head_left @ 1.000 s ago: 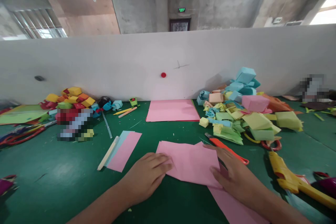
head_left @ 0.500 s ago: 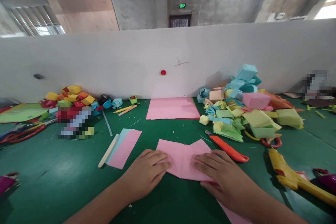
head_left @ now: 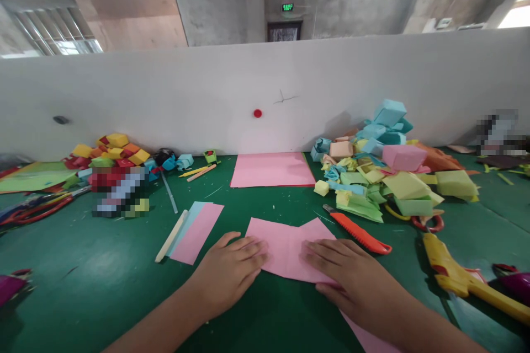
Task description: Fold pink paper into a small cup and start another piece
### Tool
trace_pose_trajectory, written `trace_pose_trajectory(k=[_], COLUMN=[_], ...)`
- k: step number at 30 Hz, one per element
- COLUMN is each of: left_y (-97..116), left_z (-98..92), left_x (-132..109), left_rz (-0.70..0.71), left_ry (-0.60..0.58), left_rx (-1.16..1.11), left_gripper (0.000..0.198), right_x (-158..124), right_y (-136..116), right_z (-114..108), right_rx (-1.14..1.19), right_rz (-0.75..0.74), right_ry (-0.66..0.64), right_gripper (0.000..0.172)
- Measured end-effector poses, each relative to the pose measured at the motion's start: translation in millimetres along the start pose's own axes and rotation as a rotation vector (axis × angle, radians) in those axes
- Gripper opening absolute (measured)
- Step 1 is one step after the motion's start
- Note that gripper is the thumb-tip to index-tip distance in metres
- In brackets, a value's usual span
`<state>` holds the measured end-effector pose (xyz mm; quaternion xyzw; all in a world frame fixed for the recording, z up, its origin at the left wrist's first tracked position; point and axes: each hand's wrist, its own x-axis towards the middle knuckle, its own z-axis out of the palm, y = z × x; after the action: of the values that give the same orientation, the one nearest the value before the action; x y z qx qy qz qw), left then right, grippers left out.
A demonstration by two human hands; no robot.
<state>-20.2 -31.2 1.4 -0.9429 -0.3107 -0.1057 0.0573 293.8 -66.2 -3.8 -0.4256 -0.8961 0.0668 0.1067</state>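
Note:
A folded sheet of pink paper (head_left: pixel 290 248) lies on the green table in front of me, with a crease down its middle. My left hand (head_left: pixel 234 267) rests flat on its left side, fingers stretched out. On the right side of the paper lies my right hand (head_left: pixel 342 265), fingers extended and the thumb apart below. Another pink piece of paper (head_left: pixel 362 333) shows partly under my right forearm. Just beyond my right hand is an orange utility knife (head_left: pixel 362 233). Left of my left hand lie pink and blue paper strips (head_left: pixel 199 231) beside a pale stick (head_left: pixel 171 236).
A heap of folded paper pieces (head_left: pixel 372 176) stands at the back right, near a yellow glue gun (head_left: pixel 451 270). Pink sheets (head_left: pixel 272 170) lie at the back against a white partition (head_left: pixel 186 99). Small coloured boxes (head_left: pixel 118 151) and red-handled scissors (head_left: pixel 41 209) are on the left.
My left thumb has lifted slightly away from the other fingers. The paper and my right hand stay nearly where they were.

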Motion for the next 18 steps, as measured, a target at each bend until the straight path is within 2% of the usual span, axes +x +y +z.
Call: trace_pose_trajectory(k=[10, 18], left_y=[6.6, 8.6], left_z=[-2.1, 4.6], left_x=[0.3, -0.4], left_rz=[-0.064, -0.095], left_ry=[-0.100, -0.088], left_rx=[-0.006, -0.033], left_gripper=[0.044, 0.042], right_x=[-3.8, -3.5], right_y=[-1.7, 0.5], right_z=[4.6, 6.0], right_rx=[-0.035, -0.003], right_rz=[0.006, 0.011], right_ry=[-0.003, 0.008], right_gripper=[0.054, 0.056])
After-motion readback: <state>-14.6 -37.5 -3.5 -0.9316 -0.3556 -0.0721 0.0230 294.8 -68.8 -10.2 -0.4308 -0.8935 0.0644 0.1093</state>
